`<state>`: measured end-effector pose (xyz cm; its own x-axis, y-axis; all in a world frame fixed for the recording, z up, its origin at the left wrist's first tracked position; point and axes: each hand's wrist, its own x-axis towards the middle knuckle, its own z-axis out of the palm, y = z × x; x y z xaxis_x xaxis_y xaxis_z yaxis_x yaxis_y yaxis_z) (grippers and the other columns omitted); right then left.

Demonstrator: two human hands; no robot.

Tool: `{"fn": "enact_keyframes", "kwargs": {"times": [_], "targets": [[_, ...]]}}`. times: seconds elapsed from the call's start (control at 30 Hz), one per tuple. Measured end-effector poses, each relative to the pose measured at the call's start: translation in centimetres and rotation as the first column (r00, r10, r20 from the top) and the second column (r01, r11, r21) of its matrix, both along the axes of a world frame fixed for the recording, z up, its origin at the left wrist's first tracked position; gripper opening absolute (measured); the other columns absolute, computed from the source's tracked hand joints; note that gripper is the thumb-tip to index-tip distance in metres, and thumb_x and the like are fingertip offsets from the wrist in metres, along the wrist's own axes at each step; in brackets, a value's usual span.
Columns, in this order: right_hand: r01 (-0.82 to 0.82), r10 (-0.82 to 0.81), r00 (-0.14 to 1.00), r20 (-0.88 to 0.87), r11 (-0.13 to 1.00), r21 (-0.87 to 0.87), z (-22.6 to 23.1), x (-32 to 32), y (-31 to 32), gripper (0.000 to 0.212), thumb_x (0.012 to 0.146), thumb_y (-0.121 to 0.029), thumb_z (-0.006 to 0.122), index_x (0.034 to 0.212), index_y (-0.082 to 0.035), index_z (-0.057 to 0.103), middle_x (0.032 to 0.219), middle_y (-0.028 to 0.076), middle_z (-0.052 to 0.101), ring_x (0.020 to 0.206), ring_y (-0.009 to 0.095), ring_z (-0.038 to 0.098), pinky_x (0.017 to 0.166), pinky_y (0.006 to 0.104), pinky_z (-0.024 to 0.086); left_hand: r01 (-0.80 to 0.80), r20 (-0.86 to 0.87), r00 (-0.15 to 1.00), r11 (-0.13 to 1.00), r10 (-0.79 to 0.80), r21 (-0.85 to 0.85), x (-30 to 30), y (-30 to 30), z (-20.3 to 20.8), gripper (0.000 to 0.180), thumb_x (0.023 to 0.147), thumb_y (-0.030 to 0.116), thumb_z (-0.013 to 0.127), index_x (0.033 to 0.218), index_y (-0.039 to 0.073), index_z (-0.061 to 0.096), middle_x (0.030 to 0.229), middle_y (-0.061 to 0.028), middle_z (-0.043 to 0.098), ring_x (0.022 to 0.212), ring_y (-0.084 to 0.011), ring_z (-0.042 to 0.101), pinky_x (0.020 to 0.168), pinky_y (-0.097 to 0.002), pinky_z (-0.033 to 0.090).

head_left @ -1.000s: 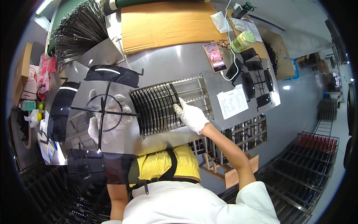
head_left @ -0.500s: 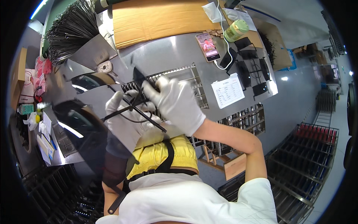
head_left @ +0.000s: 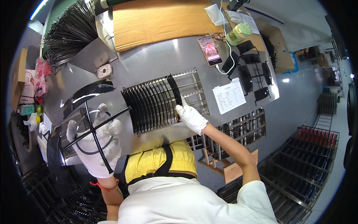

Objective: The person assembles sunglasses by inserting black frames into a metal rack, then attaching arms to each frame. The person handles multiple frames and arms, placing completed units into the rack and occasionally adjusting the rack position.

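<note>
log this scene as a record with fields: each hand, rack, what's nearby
left hand: white-gloved, behind a black cross-and-ring frame, fingers partly spread; firmness of hold unclear
right hand: white-gloved, pinching the near end of the rightmost dark blade
rack: metal, on the table, with a row of curved dark blades
right of rack: printed sheet
beyond rack: phone with white cable, green-lidded bottle

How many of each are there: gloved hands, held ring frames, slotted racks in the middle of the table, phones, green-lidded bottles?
Gloved hands: 2, left hand and right hand
Held ring frame: 1
Slotted rack: 1
Phone: 1
Green-lidded bottle: 1
Total: 6
</note>
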<state>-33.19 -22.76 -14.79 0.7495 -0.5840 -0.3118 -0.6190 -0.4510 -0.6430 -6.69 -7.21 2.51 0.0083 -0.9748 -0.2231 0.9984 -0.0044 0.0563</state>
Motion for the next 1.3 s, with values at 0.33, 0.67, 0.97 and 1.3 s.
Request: {"fn": "enact_keyframes", "kwargs": {"times": [0.33,0.67,0.97,1.3], "targets": [[0.086,0.145,0.938,0.316,0.784,-0.615,13.0,4.7,-2.4,0.095,0.067,-0.042,0.085,0.142,-0.004,0.044,0.123,0.027,0.058,0.105,0.039,0.061,0.083,0.0455,0.053,0.302,-0.074,0.952,0.950,-0.296,0.078,0.1,0.2,-1.5,0.078,0.090,0.061,0.047,0.138,0.000,0.037,0.098,-0.0275,0.059,0.073,-0.0354,0.066,0.051,-0.0362,0.056],[-0.288,0.564,0.823,0.060,0.507,-0.813,15.4,5.1,-2.7,0.049,0.081,-0.022,0.069,0.128,-0.030,0.062,0.072,0.002,0.048,0.050,0.012,0.050,0.039,0.0254,0.039,0.275,-0.436,0.842,0.949,-0.316,-0.158,-2.1,0.2,0.0,0.033,0.099,0.026,0.046,0.116,-0.002,0.038,0.074,-0.0151,0.057,0.044,-0.0263,0.059,0.032,-0.0299,0.047],[0.149,-0.145,0.989,-0.033,0.975,0.166,2.9,0.1,-2.8,0.039,0.100,-0.024,0.042,0.130,0.001,0.035,0.114,0.039,0.056,0.075,0.044,0.068,0.066,0.0492,0.055,-0.223,-0.259,0.945,0.973,0.201,-0.059,-0.6,2.4,2.3,0.045,0.104,0.015,0.038,0.136,-0.011,0.022,0.065,-0.0174,0.052,0.036,-0.0229,0.056,0.029,-0.0266,0.050],[0.041,-0.081,0.993,-0.083,0.915,-0.402,8.8,3.4,-2.7,0.073,0.095,-0.040,0.060,0.150,0.000,0.033,0.115,0.024,0.064,0.092,0.036,0.066,0.078,0.0389,0.055,-0.617,0.818,0.091,0.677,0.568,-0.401,2.5,-1.9,-1.6,0.051,0.095,0.030,0.061,0.134,0.001,0.043,0.107,-0.0209,0.061,0.097,-0.0307,0.066,0.071,-0.0365,0.060]]}}
